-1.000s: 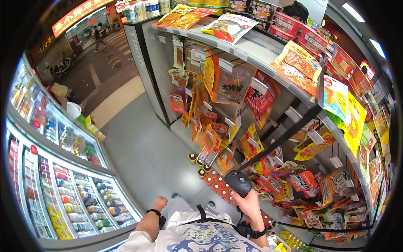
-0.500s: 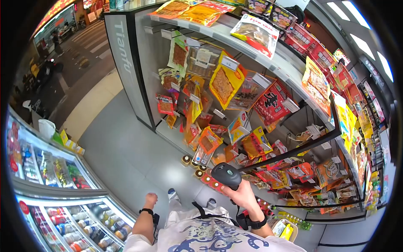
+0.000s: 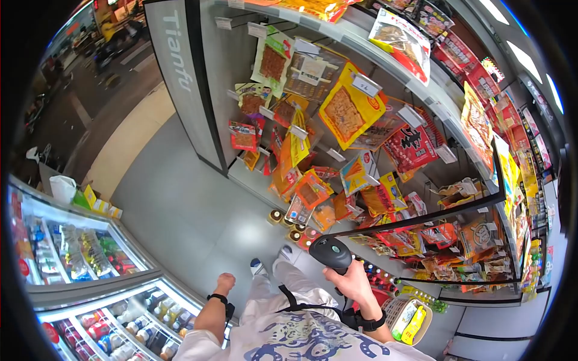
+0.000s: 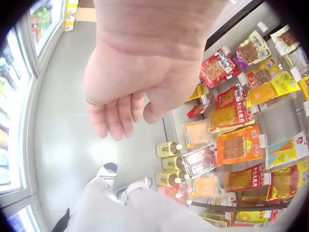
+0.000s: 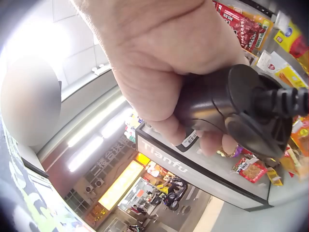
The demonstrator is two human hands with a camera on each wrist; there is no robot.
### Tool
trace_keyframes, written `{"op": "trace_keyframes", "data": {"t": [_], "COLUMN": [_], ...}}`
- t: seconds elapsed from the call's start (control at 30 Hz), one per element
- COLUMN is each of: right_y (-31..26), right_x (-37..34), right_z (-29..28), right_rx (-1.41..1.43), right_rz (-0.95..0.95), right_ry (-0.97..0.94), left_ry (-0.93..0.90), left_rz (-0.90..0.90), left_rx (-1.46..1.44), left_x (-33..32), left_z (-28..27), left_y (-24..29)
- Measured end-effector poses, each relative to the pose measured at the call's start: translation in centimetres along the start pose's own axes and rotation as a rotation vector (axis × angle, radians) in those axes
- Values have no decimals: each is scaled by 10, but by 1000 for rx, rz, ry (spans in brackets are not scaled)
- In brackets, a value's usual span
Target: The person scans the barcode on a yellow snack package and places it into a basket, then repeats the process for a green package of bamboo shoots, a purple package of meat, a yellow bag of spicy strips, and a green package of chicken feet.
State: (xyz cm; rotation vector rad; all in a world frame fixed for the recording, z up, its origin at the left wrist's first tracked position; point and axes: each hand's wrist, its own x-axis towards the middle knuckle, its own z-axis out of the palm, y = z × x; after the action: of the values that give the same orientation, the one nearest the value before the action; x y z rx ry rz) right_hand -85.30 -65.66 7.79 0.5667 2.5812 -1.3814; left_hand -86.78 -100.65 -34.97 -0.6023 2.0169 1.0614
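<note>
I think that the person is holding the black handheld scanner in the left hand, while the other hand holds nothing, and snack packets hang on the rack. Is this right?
Not quite: the black handheld scanner is in the right hand, as the head view shows. The left hand is the one that holds nothing; snack packets do hang on the rack.

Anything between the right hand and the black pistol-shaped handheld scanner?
Nothing visible. The right hand grips the black pistol-shaped handheld scanner directly, fingers curled round it. The black ribbed cable end juts out beyond the grip.
</note>
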Motion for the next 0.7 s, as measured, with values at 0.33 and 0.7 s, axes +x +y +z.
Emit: {"op": "trace_keyframes", "data": {"t": [0.33,0.7], "right_y": [-36,-20], "right_x": [72,106], "right_z": [3,-11], "right_rx": [11,179], "right_rz": [-88,-112], "right_ry": [-143,46], "left_ry": [79,27], "left_rz": [-119,-21], "left_rx": [-301,-45], "left_x": [-33,4], "left_z": [-51,-109], "left_y": [52,138]}}
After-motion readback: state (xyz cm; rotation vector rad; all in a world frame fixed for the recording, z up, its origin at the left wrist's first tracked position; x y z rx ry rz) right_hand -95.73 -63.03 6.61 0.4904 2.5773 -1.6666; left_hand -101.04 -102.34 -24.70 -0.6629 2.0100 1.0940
